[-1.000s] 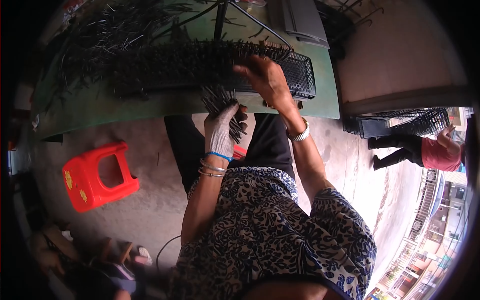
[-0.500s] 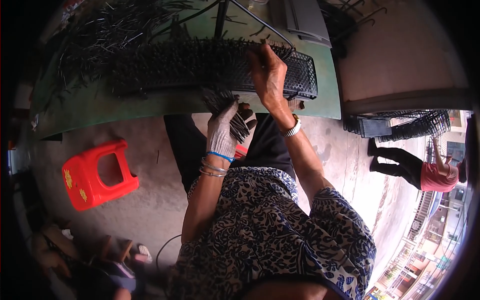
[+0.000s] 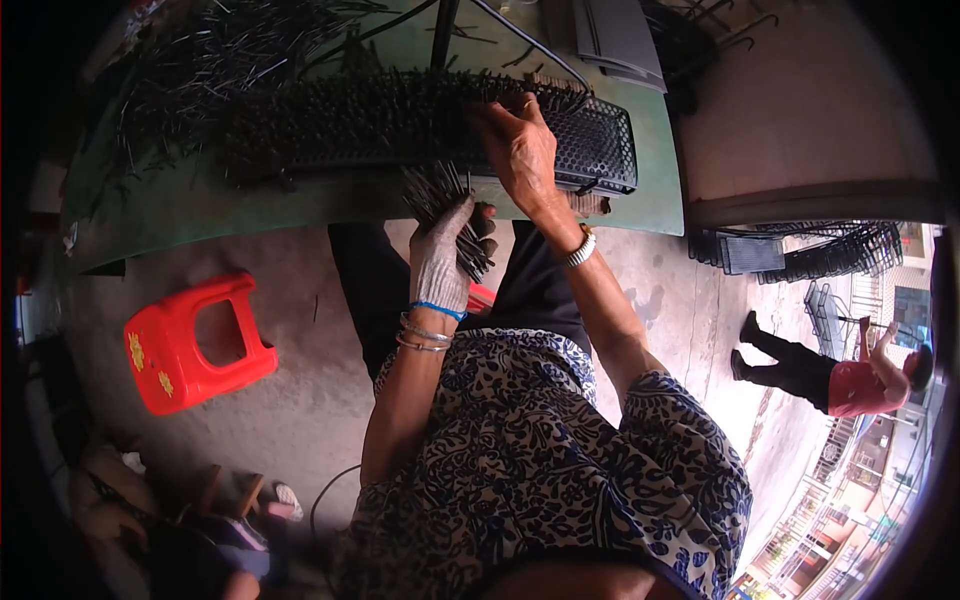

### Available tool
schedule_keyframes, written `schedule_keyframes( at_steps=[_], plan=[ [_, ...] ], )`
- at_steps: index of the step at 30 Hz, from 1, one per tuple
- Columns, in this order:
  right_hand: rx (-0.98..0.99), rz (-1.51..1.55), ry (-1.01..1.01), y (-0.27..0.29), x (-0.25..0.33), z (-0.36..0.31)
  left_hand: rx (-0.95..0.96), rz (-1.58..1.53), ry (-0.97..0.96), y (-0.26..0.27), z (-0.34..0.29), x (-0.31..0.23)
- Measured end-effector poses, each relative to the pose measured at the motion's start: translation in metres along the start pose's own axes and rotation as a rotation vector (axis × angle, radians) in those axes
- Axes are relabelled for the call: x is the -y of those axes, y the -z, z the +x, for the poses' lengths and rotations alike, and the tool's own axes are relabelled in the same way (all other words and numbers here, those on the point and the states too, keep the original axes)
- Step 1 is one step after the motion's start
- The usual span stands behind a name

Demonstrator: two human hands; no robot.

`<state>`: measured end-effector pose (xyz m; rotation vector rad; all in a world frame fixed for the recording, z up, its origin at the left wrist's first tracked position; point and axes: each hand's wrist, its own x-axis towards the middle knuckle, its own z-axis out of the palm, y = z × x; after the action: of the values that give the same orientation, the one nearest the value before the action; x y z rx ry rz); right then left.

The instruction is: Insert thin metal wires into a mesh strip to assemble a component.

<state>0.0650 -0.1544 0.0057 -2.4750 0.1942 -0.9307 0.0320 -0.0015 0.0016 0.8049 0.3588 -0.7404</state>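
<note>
My left hand (image 3: 443,252), in a pale knit glove with some fingertips bare, is closed around a bundle of thin black sticks (image 3: 432,196) just off the table's near edge. My right hand (image 3: 520,150) is bare and reaches over a long black perforated metal rack (image 3: 605,150). Its fingers are pinched together among the upright black sticks (image 3: 350,125) that fill the rack's left and middle stretch. Whatever the fingertips hold is too small and dark to make out. At the rack's right end the holes show bare.
Loose black sticks (image 3: 215,60) are heaped at the green table's (image 3: 330,208) far left. Grey sheets (image 3: 615,40) lie far right. A red stool (image 3: 180,370) stands left on the floor. Another person (image 3: 860,385) stands at right near black racks (image 3: 830,250); someone else sits lower left.
My right hand has shifted a little left along the rack. The left hand and its bundle have barely moved. At right, the other person's arms have moved and a rack now shows beside them.
</note>
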Motion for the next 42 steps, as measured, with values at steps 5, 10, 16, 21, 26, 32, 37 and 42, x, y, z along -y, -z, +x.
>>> schedule_keyframes(
  at_steps=[5,10,16,21,26,32,37,42],
  plan=[
    [0.212,0.077,-0.143,0.033,0.011,-0.004,-0.007,-0.002,-0.031,0.004,0.000,0.001],
    [0.520,0.553,-0.391,0.050,0.022,-0.014,-0.071,0.015,-0.050,-0.009,-0.006,0.000],
    [0.047,0.313,-0.215,0.038,0.017,-0.004,-0.096,0.074,-0.032,0.001,0.000,0.002],
    [-0.183,0.272,-0.077,0.015,0.012,0.003,-0.047,0.118,-0.053,0.004,-0.003,0.002],
    [0.009,0.324,-0.165,0.009,0.014,-0.002,-0.037,0.089,-0.035,0.010,0.001,0.003],
    [0.173,0.014,-0.091,0.006,0.012,-0.010,-0.034,0.087,-0.010,0.008,-0.003,-0.001],
    [0.578,0.488,-0.405,0.031,0.013,-0.014,-0.062,0.114,-0.041,0.009,-0.005,-0.002],
    [0.543,0.577,-0.364,0.038,0.018,-0.019,-0.057,0.153,-0.045,0.007,-0.006,0.003]
  ],
)
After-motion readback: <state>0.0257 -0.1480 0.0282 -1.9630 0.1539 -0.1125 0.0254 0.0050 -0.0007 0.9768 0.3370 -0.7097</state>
